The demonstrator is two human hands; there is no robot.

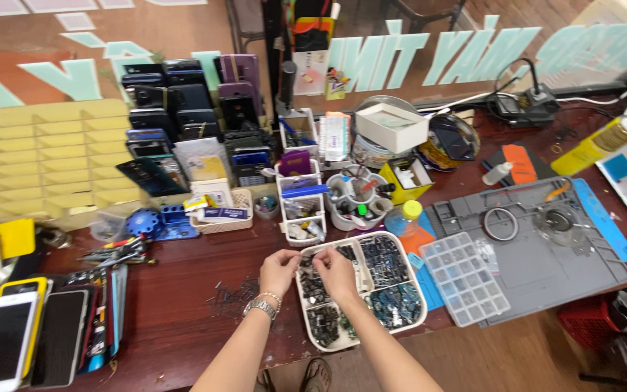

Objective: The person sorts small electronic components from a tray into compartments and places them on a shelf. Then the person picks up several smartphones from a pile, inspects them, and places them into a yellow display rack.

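Crowding a dark wooden workbench (183,305), phones sit at nine o'clock; left hand (279,270) and right hand (335,274) pinch small parts over the white compartment tray (361,243); grey mat (546,268) at three.

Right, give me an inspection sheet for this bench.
Surface: dark wooden table, crowded.
Job's things: white divided tray of small dark parts.
Clutter: phones at left, grey work mat, clear compartment box, yellow foam rack.
Grippers: left hand and right hand pinch together over the tray; what they hold is too small to tell.
Cables: black leads at the back right.
Surroundings: lettered glass pane behind.
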